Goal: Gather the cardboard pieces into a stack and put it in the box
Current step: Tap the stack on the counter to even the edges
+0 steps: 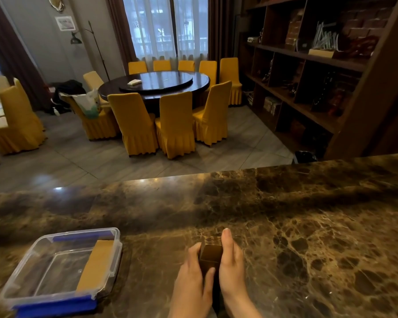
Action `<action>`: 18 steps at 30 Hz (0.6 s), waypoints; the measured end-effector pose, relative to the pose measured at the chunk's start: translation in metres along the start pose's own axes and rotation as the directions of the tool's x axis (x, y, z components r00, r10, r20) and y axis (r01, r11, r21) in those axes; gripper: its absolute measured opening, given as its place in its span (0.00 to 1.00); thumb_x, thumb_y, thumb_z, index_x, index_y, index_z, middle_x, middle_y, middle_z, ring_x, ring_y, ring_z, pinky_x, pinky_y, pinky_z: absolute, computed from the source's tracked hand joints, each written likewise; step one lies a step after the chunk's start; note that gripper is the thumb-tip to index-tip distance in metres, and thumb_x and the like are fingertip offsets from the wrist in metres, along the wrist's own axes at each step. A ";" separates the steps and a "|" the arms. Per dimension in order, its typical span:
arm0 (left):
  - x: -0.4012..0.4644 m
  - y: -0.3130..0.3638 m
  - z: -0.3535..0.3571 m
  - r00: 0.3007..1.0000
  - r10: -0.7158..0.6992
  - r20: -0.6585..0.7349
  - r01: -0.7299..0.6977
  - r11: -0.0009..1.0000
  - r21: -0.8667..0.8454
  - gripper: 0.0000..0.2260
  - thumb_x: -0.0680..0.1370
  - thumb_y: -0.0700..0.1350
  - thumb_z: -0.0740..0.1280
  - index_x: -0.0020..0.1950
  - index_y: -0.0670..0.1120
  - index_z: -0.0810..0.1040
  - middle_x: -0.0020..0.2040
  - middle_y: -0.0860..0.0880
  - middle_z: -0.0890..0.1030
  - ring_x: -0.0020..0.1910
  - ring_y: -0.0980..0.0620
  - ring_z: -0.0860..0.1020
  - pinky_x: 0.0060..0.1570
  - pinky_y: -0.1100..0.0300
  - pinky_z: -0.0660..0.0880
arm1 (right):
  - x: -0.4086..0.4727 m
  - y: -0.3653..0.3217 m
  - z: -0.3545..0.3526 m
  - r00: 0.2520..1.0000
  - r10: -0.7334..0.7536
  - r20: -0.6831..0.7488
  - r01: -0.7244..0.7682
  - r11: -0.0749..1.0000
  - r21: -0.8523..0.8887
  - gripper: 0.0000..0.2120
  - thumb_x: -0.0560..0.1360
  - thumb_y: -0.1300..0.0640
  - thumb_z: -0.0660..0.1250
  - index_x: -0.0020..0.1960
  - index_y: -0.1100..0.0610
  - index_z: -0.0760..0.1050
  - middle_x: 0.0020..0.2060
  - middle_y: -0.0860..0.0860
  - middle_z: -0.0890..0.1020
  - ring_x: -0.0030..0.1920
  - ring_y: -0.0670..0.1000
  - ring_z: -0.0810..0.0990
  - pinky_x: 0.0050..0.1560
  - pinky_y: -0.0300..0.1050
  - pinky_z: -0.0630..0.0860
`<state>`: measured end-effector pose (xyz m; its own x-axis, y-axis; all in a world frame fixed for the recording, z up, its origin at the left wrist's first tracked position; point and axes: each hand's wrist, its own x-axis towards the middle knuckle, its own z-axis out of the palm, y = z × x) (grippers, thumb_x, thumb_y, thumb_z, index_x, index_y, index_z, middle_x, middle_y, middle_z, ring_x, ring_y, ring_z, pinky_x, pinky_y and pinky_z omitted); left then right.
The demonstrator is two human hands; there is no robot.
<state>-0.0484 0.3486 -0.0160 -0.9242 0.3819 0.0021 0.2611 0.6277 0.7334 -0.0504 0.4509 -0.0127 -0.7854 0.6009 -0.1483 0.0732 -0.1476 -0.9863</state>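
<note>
A stack of brown cardboard pieces [211, 251] stands on edge on the marble counter, squeezed between my two hands. My left hand [194, 276] presses its left side, fingers wrapped over the near end. My right hand [230, 260] lies flat against its right side, thumb pointing away from me. To the left sits a clear plastic box [21, 281] with blue clips, open, without a lid. Inside it, along the right wall, lies another cardboard stack [97, 266].
The dark marble counter [308, 226] stretches far to the right and ends at a far edge. Beyond it lie a tiled floor, a round table with yellow chairs [175, 125] and a wooden shelf unit [319, 65].
</note>
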 end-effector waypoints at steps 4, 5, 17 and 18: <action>0.011 0.008 -0.008 0.994 0.106 -0.011 -0.102 0.976 0.192 0.22 0.81 0.48 0.61 0.72 0.56 0.56 0.69 0.53 0.72 0.62 0.56 0.74 0.65 0.58 0.71 | 0.009 -0.019 -0.016 0.971 -0.237 -0.031 0.224 0.948 -0.226 0.19 0.81 0.40 0.55 0.44 0.50 0.78 0.43 0.49 0.81 0.47 0.50 0.80 0.52 0.56 0.78; 0.015 0.011 -0.013 0.988 0.151 0.010 -0.148 0.953 0.265 0.23 0.81 0.48 0.61 0.73 0.55 0.56 0.69 0.54 0.71 0.62 0.56 0.72 0.65 0.59 0.70 | 0.012 -0.027 -0.020 0.952 -0.305 -0.013 0.292 0.923 -0.250 0.17 0.80 0.41 0.56 0.44 0.49 0.77 0.43 0.47 0.81 0.47 0.48 0.80 0.52 0.53 0.78; 0.032 0.017 -0.016 0.961 0.196 0.198 -0.277 0.729 0.626 0.27 0.77 0.44 0.62 0.73 0.58 0.57 0.68 0.51 0.70 0.66 0.45 0.68 0.65 0.49 0.68 | 0.029 0.007 -0.039 0.973 -0.228 0.039 0.223 0.883 -0.414 0.11 0.82 0.54 0.60 0.42 0.52 0.74 0.35 0.48 0.81 0.38 0.46 0.80 0.42 0.47 0.77; 0.030 0.013 -0.014 0.964 0.204 0.173 -0.267 0.763 0.589 0.25 0.77 0.46 0.62 0.71 0.60 0.58 0.67 0.53 0.71 0.65 0.47 0.69 0.63 0.51 0.69 | 0.029 0.010 -0.040 0.977 -0.210 0.029 0.204 0.892 -0.404 0.11 0.82 0.54 0.59 0.42 0.53 0.73 0.35 0.49 0.80 0.38 0.48 0.80 0.41 0.47 0.77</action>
<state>-0.0766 0.3590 0.0030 -0.7891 0.6132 0.0346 0.6102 0.7763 0.1581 -0.0476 0.4983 -0.0293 -0.8008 0.5954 0.0646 0.1534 0.3082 -0.9389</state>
